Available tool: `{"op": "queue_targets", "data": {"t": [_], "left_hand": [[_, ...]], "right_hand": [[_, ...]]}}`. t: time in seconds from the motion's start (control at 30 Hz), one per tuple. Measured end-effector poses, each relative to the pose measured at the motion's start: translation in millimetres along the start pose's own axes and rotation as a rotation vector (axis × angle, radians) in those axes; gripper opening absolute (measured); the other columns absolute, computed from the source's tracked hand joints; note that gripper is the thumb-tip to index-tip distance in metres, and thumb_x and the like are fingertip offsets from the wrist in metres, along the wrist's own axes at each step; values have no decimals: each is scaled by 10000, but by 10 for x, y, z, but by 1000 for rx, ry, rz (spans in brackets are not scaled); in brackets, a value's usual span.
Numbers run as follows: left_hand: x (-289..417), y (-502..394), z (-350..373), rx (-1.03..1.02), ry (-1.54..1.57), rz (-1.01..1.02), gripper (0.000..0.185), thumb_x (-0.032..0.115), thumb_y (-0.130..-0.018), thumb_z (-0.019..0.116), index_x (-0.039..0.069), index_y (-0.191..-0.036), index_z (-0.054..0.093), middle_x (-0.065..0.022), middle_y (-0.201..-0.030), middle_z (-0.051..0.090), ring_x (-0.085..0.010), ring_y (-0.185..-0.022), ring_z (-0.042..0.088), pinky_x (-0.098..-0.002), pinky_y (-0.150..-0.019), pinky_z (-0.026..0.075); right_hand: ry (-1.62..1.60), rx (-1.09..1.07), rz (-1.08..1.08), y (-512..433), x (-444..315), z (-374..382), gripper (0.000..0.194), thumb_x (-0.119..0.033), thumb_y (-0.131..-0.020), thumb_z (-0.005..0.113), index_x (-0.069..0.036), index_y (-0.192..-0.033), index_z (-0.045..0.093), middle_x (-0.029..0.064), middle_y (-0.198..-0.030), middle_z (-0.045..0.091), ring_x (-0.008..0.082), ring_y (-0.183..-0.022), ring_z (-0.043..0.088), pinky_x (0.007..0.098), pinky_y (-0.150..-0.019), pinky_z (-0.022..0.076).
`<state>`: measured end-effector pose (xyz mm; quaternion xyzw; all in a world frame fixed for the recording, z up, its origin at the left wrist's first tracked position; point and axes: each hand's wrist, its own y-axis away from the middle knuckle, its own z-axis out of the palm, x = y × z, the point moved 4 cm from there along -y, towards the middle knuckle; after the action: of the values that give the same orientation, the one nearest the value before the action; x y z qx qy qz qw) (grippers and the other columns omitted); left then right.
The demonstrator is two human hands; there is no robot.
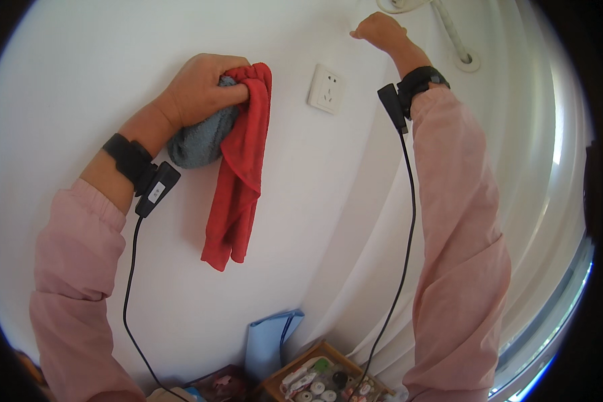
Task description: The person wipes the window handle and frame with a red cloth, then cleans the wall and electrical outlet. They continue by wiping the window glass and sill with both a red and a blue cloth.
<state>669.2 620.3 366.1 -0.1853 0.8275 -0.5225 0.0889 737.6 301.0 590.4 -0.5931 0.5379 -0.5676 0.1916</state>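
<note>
My left hand (208, 90) grips a red cloth (241, 151) and a grey-blue towelling cloth (206, 135) together in front of the white wall (291, 191). Long folds of the red cloth hang down from my fingers, while the grey-blue one is bunched beneath my palm. Higher up on the right, my right hand (382, 32) is at the wall with its fingers curled. Its palm side is hidden, so I cannot tell whether anything is in it. Between the two hands a white wall socket (325, 89) is set in the wall.
A white pipe (451, 30) enters the wall beside my right hand. White curtains (522, 125) hang along the right. Below stand a wooden box (271, 384) of small bottles and a folded light-blue item (266, 341). Black cables (409, 211) run down from both wrist straps.
</note>
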Motion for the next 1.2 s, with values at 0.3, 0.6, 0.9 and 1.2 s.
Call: {"op": "queue_targets", "data": {"t": [0.3, 0.6, 0.9, 1.2], "left_hand": [[-28, 6, 7, 23, -7, 36, 200, 159, -884, 630, -26, -954, 661, -91, -820, 663, -174, -768, 593, -325, -782, 524], [-53, 27, 14, -12, -19, 23, 173, 140, -895, 615, -19, -959, 638, -76, -825, 646, -156, -800, 580, -317, -810, 515], [-17, 26, 16, -4, 52, 7, 175, 138, -873, 631, -23, -939, 647, -68, -816, 647, -139, -782, 573, -306, -775, 511], [-39, 26, 10, 15, -2, 3, 243, 199, -850, 660, -13, -968, 683, -124, -806, 668, -216, -742, 598, -342, -751, 517]], "right_hand": [[-49, -112, -124, 331, 7, 315, 309, -325, -927, 690, -54, -1038, 789, 180, -1070, 752, 392, -1028, 703, 467, -909, 571], [-193, 67, -77, 844, 353, 501, 351, -341, -970, 649, -64, -1165, 740, 143, -1149, 736, 330, -1020, 701, 439, -939, 557], [-1755, 687, 261, -86, 1163, -85, 408, -181, -1013, 583, -39, -1396, 590, 135, -1058, 731, 276, -917, 714, 509, -793, 578], [-456, 577, -107, -445, 488, -276, 203, -97, -918, 578, -61, -1062, 716, 216, -896, 722, 458, -884, 660, 521, -788, 541]]}}
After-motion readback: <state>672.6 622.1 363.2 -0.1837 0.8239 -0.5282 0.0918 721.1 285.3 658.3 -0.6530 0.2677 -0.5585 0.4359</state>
